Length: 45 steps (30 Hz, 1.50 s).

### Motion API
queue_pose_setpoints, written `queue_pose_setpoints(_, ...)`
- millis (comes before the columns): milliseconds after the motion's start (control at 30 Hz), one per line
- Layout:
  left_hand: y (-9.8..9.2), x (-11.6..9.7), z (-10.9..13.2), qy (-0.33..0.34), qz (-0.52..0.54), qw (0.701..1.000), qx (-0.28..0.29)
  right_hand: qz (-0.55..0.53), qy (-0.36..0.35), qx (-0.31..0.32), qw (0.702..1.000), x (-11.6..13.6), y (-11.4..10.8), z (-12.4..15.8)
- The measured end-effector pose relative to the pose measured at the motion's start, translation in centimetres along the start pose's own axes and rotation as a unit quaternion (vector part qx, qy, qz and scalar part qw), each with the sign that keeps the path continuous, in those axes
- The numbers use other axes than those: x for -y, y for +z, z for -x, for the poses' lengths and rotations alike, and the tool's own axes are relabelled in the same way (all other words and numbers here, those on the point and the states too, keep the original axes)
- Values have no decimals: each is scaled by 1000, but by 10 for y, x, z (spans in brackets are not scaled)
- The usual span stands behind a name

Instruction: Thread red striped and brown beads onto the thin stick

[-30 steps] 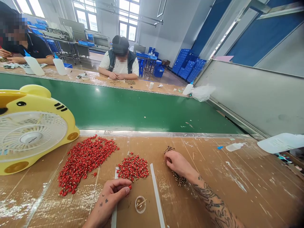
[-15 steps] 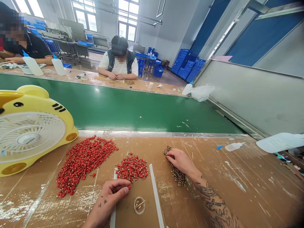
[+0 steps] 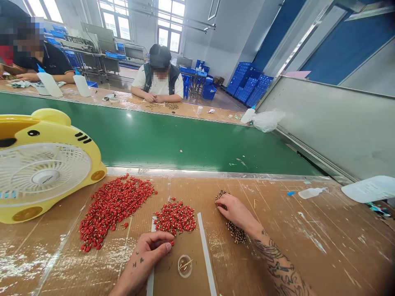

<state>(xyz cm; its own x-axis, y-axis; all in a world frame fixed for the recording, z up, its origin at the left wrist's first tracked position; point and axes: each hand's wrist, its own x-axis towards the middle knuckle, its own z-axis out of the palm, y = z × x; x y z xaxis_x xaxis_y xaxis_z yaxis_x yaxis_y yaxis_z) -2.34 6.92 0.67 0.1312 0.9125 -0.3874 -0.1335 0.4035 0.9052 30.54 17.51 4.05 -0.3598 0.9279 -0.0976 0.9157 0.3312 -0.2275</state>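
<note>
Barely shifted: left hand [image 3: 148,251] fingertips pinching a red bead [image 3: 171,243]; right hand [image 3: 235,212] fingers curled against brown beads [image 3: 236,232]

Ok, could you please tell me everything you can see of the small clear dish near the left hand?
This small round dish of clear plastic is shallow, with a thin pale stick lying in it; anything else inside is hard to make out. It sits on the brown cardboard bench top between two white strips, just below the left hand, apparently not touching it.
</note>
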Motion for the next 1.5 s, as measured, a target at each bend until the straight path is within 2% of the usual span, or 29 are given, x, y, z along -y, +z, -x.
queue_pose_setpoints(233, -2, 8, -1, 7, 34, 999, -3, 5, 2, 2, 1000, 3, 2, -2)
queue_pose_setpoints(400, -1, 3, -1, 7, 31, 999, 27, -5, 7, 9, 1000, 4, 5, -1)
queue_pose_setpoints(600, 0, -2, 1, 19, 30, 999, 23, -36, 27, -11, 999, 12, 5, 1)
queue_pose_setpoints(700, 1, -4, 1, 27, 41, 999, 21, -111, 23, -45, 993, 34, 7, 11)
queue_pose_setpoints(767, 2, -4, 1, 31, 50, 998, 11, -282, 10, -86, 956, 59, 12, 20)
queue_pose_setpoints(833, 4, -2, 1, 37, 62, 997, -1, -409, -22, -76, 909, 89, 19, 27)
queue_pose_setpoints(900, 5, 0, 1, 50, 74, 996, -9, -475, -41, -74, 876, 118, 26, 29)
queue_pose_setpoints(1000, 5, 2, 1, 75, 101, 992, -16, -518, -67, -75, 850, 150, 32, 26)
queue_pose_setpoints(1100, 6, 2, 3, 93, 135, 986, -19, -524, -75, -66, 846, 165, 34, 22)
queue_pose_setpoints(1200, 8, -1, 5, 99, 147, 984, -14, -513, -74, -71, 852, 168, 35, 20)
queue_pose_setpoints(1500, 9, -4, 7, 117, 133, 983, -37, -503, -78, -143, 849, 174, 47, 20)
